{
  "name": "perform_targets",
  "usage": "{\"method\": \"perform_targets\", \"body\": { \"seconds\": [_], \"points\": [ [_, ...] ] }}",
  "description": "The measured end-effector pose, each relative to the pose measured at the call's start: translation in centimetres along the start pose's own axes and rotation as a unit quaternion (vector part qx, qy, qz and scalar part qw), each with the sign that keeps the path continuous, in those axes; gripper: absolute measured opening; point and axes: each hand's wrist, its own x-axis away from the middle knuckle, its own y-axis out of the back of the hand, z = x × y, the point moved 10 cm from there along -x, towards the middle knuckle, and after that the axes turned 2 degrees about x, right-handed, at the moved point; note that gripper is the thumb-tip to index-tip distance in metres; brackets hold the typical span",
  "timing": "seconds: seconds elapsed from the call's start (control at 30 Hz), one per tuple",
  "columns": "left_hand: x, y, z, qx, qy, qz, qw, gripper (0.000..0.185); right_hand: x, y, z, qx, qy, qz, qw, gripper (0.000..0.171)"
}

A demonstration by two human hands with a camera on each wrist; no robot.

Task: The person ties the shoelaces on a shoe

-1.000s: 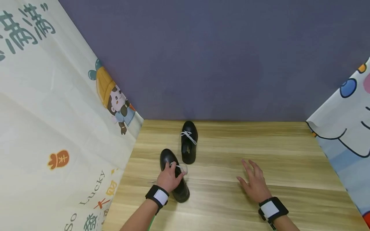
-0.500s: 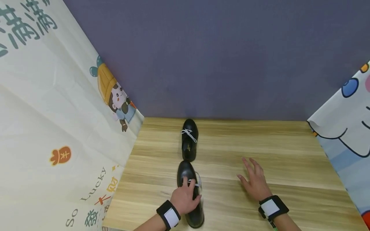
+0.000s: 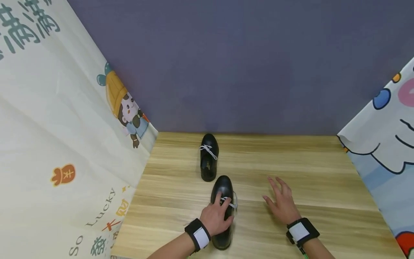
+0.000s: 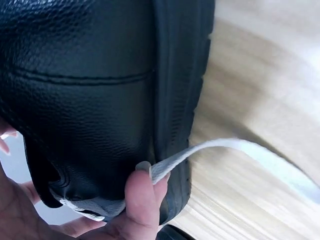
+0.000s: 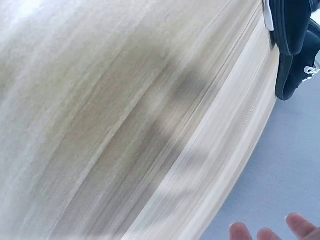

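Note:
A black leather lace-up shoe [image 3: 222, 185] lies toe-forward on the wood-patterned table. My left hand [image 3: 215, 217] grips it from above, fingers across the lacing and thumb on its right side. Close up in the left wrist view, the thumb lies against the black upper [image 4: 90, 115] where a loose white lace [image 4: 235, 145] trails out over the tabletop. A matching shoe [image 3: 208, 165], its white lace tied in a bow, sits ahead and slightly left. Off to the right, my right hand [image 3: 283, 203] hovers with fingers spread, holding nothing.
The wooden tabletop [image 3: 310, 169] ends at a dark blue-grey backdrop [image 3: 245, 72]. White printed cloth [image 3: 64, 126] borders the left side, and another printed cloth [image 3: 381, 144] borders the right. Black straps with white patches circle both wrists.
My left hand has moved the nearer shoe rightward and turned it from a slant to nearly straight. The farther shoe and my right hand have stayed about where they were.

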Motion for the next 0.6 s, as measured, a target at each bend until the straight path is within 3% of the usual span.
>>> {"method": "perform_targets", "body": {
  "seconds": [0.6],
  "points": [
    [-5.4, -0.5, -2.0, 0.023, -0.016, -0.015, 0.9995, 0.059, -0.9, -0.8, 0.6, 0.015, 0.032, -0.01, 0.999, 0.08]
  ]
}}
